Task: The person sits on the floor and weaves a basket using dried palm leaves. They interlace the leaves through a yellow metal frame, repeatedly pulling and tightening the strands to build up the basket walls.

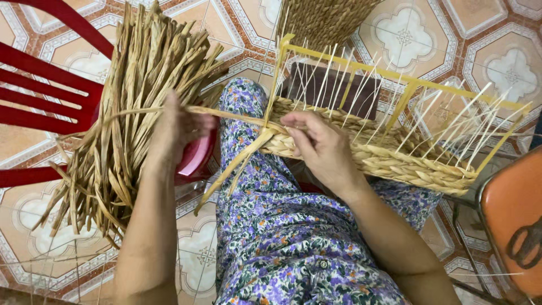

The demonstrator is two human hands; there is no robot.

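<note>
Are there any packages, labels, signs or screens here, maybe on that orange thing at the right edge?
Orange chair seat: at the right edge, a rounded orange surface bearing a dark, looping painted mark, cut off by the picture's edge.
No packages, signs or screens are in view.

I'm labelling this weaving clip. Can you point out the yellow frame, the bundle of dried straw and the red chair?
yellow frame (pixel 361 65), head view, top rail.
bundle of dried straw (pixel 132 107), head view, middle of the bundle.
red chair (pixel 39 87), head view, back slat.
</note>
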